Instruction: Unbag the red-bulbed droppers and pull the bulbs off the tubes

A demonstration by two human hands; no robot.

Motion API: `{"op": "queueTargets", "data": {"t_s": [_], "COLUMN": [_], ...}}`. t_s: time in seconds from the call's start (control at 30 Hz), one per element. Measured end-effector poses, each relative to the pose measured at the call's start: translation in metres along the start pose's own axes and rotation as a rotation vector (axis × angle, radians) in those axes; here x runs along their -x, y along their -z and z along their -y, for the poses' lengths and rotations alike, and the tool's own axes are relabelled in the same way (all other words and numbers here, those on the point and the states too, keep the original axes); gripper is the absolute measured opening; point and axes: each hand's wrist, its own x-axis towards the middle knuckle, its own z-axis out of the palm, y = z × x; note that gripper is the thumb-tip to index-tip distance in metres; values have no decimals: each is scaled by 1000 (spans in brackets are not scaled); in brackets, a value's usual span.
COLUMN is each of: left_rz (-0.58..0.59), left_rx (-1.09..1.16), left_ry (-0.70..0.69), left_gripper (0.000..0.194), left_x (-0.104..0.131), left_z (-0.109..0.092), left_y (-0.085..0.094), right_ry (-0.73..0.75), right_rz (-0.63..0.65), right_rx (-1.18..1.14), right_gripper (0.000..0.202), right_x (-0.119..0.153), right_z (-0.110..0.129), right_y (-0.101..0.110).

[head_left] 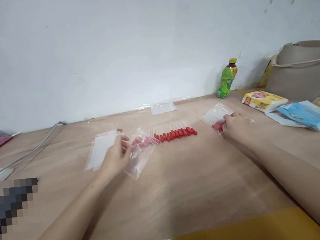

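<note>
My left hand (119, 153) has its fingers closed on the edge of a clear plastic bag (137, 163) with pinkish-red pieces inside. The bag is tilted just left of a row of small red teardrop-shaped pieces (175, 134), with thin clear strands running back from them. Over on the right, my right hand (237, 126) has its fingers bent and pressed on a second clear bag (218, 111), which also contains red pieces. Whether it grips this bag or only presses it, I cannot make out. Beside my left hand lie flat clear bags (98, 152).
A white packet (163, 108) lies near the wall. To the right stand a green bottle (227, 78), a yellow tissue pack (264, 101), a blue packet (309, 115) and a beige bin (305, 70). A grey cable (38, 147) crosses the left side.
</note>
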Motion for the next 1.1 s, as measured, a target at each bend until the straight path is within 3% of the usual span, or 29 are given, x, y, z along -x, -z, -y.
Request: {"op": "queueTargets", "data": {"t_s": [0.1, 0.2, 0.33, 0.43, 0.5, 0.6, 0.7, 0.77, 0.9, 1.0, 1.1], "left_rz": [-180, -176, -98, -105, -162, -369, -520, -430, -46, 175, 278], "left_rx": [-122, -258, -427, -488, -567, -706, -575, -345, -24, 55, 52], "left_ry": [130, 265, 308, 365, 327, 121, -95, -260, -502, -555, -534], "left_gripper": [45, 48, 45, 47, 44, 33, 21, 15, 19, 31, 41], "left_x": [-15, -21, -18, -15, -14, -14, -10, -3, 23, 37, 41], "left_z": [21, 40, 56, 61, 61, 50, 24, -1, -43, -51, -45], "left_y": [23, 37, 38, 34, 32, 29, 17, 2, -25, -35, -41], "right_ry": [65, 64, 149, 436, 665, 994, 1146, 1169, 1076, 829, 627], "right_rz": [-3, -48, -309, -510, -571, -518, -470, -412, -259, -179, -112], "right_rx": [3, 9, -97, -339, -501, -631, -694, -745, -957, -1089, -1057], "right_gripper": [26, 27, 29, 28, 27, 28, 22, 20, 17, 15, 7], "right_x": [1, 0, 4, 21, 41, 74, 97, 103, 98, 88, 77], "right_z": [2, 2, 11, 35, 58, 98, 131, 143, 141, 125, 111], "right_y": [0, 2, 11, 19, 25, 37, 48, 52, 50, 43, 32]}}
